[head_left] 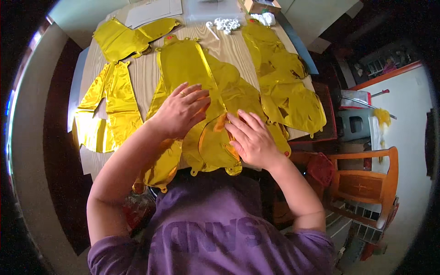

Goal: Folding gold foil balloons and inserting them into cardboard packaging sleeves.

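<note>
Flat, uninflated gold foil balloons lie spread over the table. My left hand point(179, 112) is at the middle stack of foil balloons point(185, 62), its fingers stretched and slightly bent, with no object seen in it. I cannot tell whether its fingertips touch the foil. To its right, my right hand point(251, 137) lies with extended fingers on the near part of the same stack, by a curved foil piece point(213, 149) that reflects the hands. The nearest foil reaches the table edge at my purple shirt. Small tabs stick out along the foil edges.
More gold foil balloons lie at the left point(121, 107), far left point(121, 41) and right point(279, 68). White curled pieces point(227, 25), pale sheets point(153, 13) and a cardboard box point(262, 6) sit at the far side of the wooden table point(142, 75). A wooden chair point(362, 181) stands at right.
</note>
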The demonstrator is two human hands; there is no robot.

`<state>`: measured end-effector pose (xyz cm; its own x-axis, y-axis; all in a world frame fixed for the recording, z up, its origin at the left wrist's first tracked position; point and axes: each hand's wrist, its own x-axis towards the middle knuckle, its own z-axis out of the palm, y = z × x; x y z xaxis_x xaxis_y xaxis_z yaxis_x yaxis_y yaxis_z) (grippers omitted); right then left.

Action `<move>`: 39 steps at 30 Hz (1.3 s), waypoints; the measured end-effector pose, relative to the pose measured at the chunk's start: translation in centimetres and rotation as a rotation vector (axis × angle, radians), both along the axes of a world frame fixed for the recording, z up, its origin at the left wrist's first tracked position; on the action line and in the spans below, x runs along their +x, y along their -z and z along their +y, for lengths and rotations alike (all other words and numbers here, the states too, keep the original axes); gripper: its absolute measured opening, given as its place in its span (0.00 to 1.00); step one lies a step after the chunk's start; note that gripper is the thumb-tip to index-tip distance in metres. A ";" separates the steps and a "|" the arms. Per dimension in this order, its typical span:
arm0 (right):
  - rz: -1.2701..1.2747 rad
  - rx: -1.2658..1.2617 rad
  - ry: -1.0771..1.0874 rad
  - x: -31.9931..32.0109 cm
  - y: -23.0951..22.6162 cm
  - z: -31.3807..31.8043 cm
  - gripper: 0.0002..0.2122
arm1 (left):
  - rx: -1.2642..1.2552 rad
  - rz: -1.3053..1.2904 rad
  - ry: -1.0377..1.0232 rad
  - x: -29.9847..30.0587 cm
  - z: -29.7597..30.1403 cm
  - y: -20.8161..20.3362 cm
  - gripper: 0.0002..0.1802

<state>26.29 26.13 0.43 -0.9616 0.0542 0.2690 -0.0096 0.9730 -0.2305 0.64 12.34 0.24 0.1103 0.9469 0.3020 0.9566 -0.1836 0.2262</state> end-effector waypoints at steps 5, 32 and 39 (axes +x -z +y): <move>-0.048 0.005 -0.037 -0.4 -0.3 0.0 0.24 | 0.033 -0.079 0.037 -0.2 0.3 0.8 0.23; -0.066 -0.065 -0.087 -0.5 -0.3 0.5 0.24 | 0.117 -0.060 0.090 2.5 0.5 -1.9 0.25; -0.104 -0.026 -0.075 -0.2 -0.7 0.2 0.27 | -0.033 -0.170 0.166 3.5 0.1 0.1 0.29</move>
